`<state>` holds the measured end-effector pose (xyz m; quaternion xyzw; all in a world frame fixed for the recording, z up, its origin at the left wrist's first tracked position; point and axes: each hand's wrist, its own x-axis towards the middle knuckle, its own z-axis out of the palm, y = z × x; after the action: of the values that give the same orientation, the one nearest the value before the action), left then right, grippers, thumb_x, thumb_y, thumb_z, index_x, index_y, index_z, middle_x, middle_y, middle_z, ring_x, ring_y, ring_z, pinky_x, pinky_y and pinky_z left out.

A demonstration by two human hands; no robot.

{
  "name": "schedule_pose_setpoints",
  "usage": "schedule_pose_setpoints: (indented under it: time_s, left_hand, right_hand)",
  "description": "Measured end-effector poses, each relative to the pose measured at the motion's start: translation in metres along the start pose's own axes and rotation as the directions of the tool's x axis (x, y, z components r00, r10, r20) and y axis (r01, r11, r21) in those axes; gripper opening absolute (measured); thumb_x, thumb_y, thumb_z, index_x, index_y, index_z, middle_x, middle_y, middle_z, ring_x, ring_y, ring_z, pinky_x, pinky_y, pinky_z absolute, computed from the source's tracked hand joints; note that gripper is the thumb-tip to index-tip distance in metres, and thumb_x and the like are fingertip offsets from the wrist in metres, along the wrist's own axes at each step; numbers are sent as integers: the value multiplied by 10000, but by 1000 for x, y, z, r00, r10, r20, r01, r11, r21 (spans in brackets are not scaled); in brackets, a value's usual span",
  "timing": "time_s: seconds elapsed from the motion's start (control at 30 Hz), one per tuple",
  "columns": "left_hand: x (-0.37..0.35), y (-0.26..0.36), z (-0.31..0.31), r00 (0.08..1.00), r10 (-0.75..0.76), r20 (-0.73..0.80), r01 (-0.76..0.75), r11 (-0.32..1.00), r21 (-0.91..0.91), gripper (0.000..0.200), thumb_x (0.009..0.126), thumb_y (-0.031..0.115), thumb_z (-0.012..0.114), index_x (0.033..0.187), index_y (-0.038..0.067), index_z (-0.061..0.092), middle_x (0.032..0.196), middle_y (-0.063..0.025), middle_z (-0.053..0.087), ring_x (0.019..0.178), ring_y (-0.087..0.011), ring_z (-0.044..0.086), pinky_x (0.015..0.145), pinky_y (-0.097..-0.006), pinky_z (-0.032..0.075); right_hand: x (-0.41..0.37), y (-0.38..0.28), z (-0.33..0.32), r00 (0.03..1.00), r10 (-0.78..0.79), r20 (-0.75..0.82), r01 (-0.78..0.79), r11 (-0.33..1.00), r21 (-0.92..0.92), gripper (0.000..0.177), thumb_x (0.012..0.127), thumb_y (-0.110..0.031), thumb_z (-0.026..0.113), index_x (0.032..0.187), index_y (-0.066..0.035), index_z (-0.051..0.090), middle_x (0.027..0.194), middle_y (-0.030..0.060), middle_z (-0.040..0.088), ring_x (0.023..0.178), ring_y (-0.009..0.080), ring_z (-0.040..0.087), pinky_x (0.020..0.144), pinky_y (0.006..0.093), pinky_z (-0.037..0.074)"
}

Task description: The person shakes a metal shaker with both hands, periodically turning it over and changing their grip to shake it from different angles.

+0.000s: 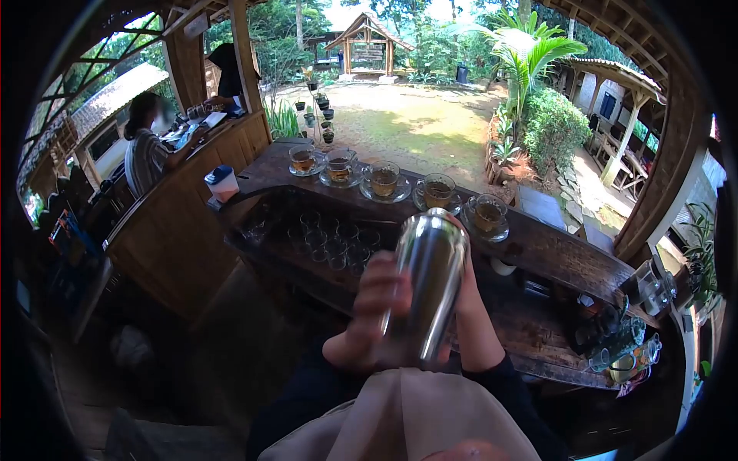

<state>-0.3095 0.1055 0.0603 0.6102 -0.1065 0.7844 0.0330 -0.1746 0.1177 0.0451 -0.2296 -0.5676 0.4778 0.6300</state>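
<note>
Step in hand: judging by the blur around the grip, the steel shaker [432,280] was probably being shaken.
Next move: any further motion seemed to call for a firm two-handed hold, clear of the nearest cups.
Steel shaker: it was raised before the wearer's chest, at the middle of the view, tilted with its top just past twelve o'clock; its contents could not be seen.
Left hand: this hand [377,300] was closed round the shaker's nine o'clock side, its fingers smeared by blur.
Right hand: this hand [467,280] gripped the three o'clock side, largely hidden behind the metal.
Teacups: from the shaker, five glass cups [383,180] on saucers ran from between ten and eleven o'clock to one, each holding amber-brown liquid.
Clear glasses: a group [334,244] stood at ten o'clock in a dark recess; no liquid could be made out.
Blue-lidded tub: farther out at ten o'clock, the tub [222,184] held something pale.
Glass jar: it [653,290] stood at three o'clock, contents unclear.
Glassware: more pieces [632,332] clustered between three and four.
</note>
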Motion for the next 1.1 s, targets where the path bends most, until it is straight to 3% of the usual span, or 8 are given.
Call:
schedule_pose_setpoints:
  time_s: [0.13,0.33,0.43,0.53,0.8,0.87,0.93,1.1]
  left_hand:
    - [-6,-33,9,924,-345,-166,370,917,149,873,678,360,773,1297,71,230,1171,-200,456,1104,-279,476,952,-426,372]
    - [11,28,29,902,251,-352,-257,966,30,728,655,345,802,1245,274,380,1082,74,486,1031,-216,481,922,-426,327]
    - [-11,-19,0,991,10,135,-35,983,183,892,622,315,820,1312,151,281,1193,-96,459,1105,-255,458,973,-453,338]
    - [-21,-52,19,869,-488,-80,494,859,132,789,692,256,742,1278,68,247,1186,-176,466,1124,-276,455,942,-417,389]
    - [-9,8,42,942,318,-108,-296,937,184,853,622,355,823,1299,264,311,1179,27,441,1100,-213,455,944,-410,337]
    - [-8,-18,5,958,7,288,-67,978,198,830,620,303,829,1274,188,331,1189,-59,449,1148,-239,447,950,-434,352]
    - [-8,-33,19,856,-486,179,473,874,110,805,632,293,817,1244,108,327,1164,-139,462,1159,-268,452,945,-446,367]
    - [13,14,1,959,190,209,-210,975,77,821,597,377,834,1199,68,370,1095,-141,500,1051,-274,511,881,-464,410]
  right_hand:
    - [12,26,-17,990,-10,-141,7,1000,-27,709,923,-553,307,1377,-10,255,1310,129,420,1204,206,428,1000,337,337]
    - [0,21,-8,931,-300,207,338,923,-185,838,835,-642,410,1361,-5,268,1331,193,309,1244,290,323,1031,405,247]
    - [7,17,-15,999,19,-26,-15,988,155,703,898,-554,393,1361,-35,292,1289,112,432,1182,231,454,993,355,352]
    - [20,40,-47,974,143,-175,-127,987,99,636,946,-530,236,1349,-45,312,1278,126,461,1204,216,440,996,377,355]
    - [-4,-1,16,948,-306,92,272,924,268,823,829,-678,377,1310,-14,314,1284,160,421,1160,245,466,987,389,374]
    - [3,-2,-4,982,164,-98,-127,944,304,594,940,-521,285,1276,-36,354,1224,136,481,1122,227,498,955,377,415]
    - [9,38,-41,968,228,-103,-173,909,380,506,974,-450,222,1254,-55,370,1193,127,503,1112,213,503,956,361,412]
    - [-18,-7,5,997,-76,-13,75,995,-65,674,893,-579,352,1303,-44,326,1256,134,428,1144,222,461,971,370,377]
